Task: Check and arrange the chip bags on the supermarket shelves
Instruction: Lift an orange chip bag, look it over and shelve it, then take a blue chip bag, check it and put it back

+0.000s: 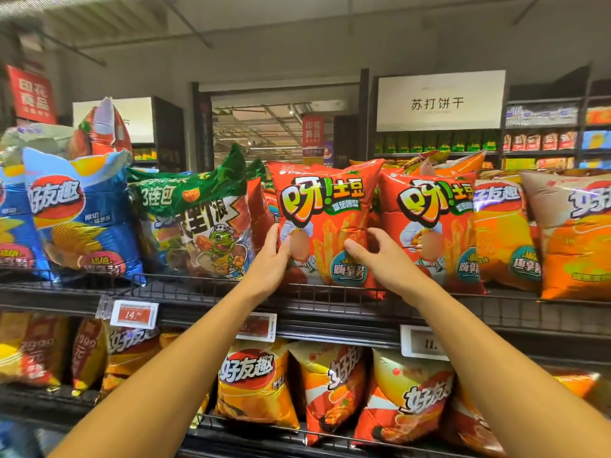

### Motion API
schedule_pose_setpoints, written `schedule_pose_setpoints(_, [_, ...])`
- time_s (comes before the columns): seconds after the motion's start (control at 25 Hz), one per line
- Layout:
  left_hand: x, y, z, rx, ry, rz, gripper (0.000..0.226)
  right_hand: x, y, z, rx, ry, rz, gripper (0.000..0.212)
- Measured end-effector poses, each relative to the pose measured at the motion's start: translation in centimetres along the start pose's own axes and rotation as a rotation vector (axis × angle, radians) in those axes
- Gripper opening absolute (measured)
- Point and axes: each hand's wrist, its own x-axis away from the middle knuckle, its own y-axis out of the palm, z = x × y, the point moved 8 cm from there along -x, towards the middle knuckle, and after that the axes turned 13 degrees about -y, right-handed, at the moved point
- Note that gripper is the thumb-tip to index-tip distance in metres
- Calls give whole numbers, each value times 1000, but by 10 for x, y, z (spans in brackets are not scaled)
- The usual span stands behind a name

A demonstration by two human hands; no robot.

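From the head camera, I am reaching both arms up to the upper shelf point(330, 294). My left hand point(269, 259) is holding the left edge of a red fries bag point(325, 206), with the fingers going behind that edge and the thumb lying on the front. My right hand point(375, 251) is gripping the same bag lower on its right side: the thumb is pressing on the front, and the other fingers are curling toward the edge between this bag and the second red fries bag point(429, 219) standing just to the right of my right hand. The held bag is standing upright between my two hands, its bottom near the wire rail. A green multipack bag point(195, 219) is leaning just left of my left hand. Under my forearms, orange chip bags point(254, 381) are standing on the lower shelf, behind the price tags point(134, 314).
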Motion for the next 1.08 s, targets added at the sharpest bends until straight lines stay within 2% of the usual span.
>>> schedule_pose_setpoints(0.4, [6,1,1,-142,-27,30,71,8,5,4,71,18,-22,90])
schedule_pose_setpoints(0.52, [14,-1,6,-107,-48,22,73,9,2,0,96,-3,39,89])
schedule_pose_setpoints(0.68, [37,-20,8,-55,-18,25,70,17,-11,-21,120,-115,287,71])
schedule_pose_setpoints(0.8, [59,-46,9,-51,44,39,56,28,-3,-46,163,-203,381,59])
schedule_pose_setpoints(0.92, [83,-89,6,17,67,84,42,34,26,-77,153,-279,377,43])
schedule_pose_setpoints(1.08, [121,-163,-17,98,13,85,18,44,109,-120,-14,-308,200,14])
